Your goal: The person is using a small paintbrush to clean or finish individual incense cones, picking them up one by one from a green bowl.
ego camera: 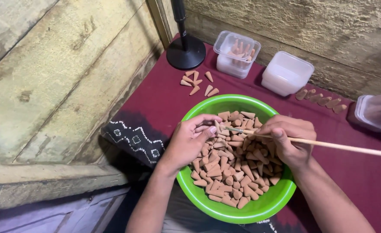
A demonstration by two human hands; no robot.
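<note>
Holding one brown cone (217,126) pinched in its grip, left hand (190,140) steadies it over the green bowl (259,207) of cones; right hand (285,138), grip clamped on a thin wooden stick (341,146), aims the tip into the cone's base. Surface: maroon cloth (156,99).

A bowl (242,207) is set at the near edge of the surface (363,172), filled with a heap of cones (231,172). Over the heap, the left hand (190,140) is placed on the left and the right hand (287,138) on the right. A thin stick (341,146) is held in the right hand, its tip pointed left towards what seems to be a single cone (217,126) pinched in the left fingers (207,129). Beyond the bowl, loose cones (199,84) are scattered. Farther off, a stand base (186,51) is found at the left, an open box (236,54) to its right, then stacked boxes (287,73), then a row of cones (322,99). Another container (378,112) is seen at the far right.
</note>
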